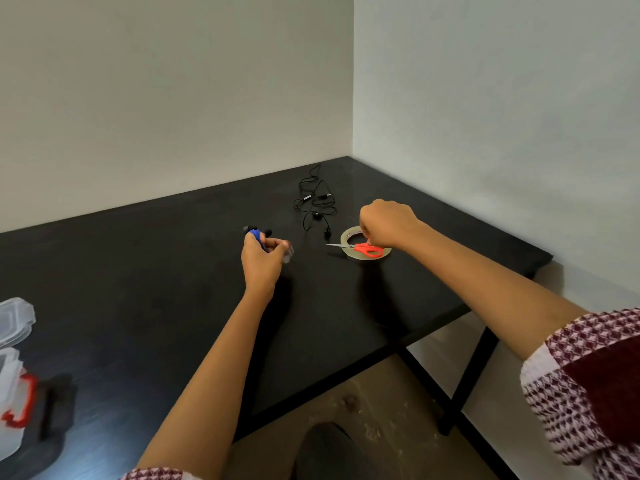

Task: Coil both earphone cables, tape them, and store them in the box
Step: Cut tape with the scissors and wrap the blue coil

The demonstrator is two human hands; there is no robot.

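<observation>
My left hand (pixel 262 258) grips a coiled blue earphone cable (pixel 255 234) above the black table (pixel 138 289); its black earbuds stick out at the top, and a clear strip of tape (pixel 288 252) hangs from my fingertips. My right hand (pixel 386 223) is curled over the roll of clear tape (pixel 347 237), its fingers down at the orange-handled scissors (pixel 367 250) that lie across the roll. I cannot tell whether it grips them. A loose black earphone cable (pixel 313 202) lies tangled on the table beyond the roll.
A clear plastic box with a red latch (pixel 15 403) stands at the table's left edge, its clear lid (pixel 15 318) lying just behind it. Walls close the table in at the back and right. The table's front edge runs diagonally below my arms.
</observation>
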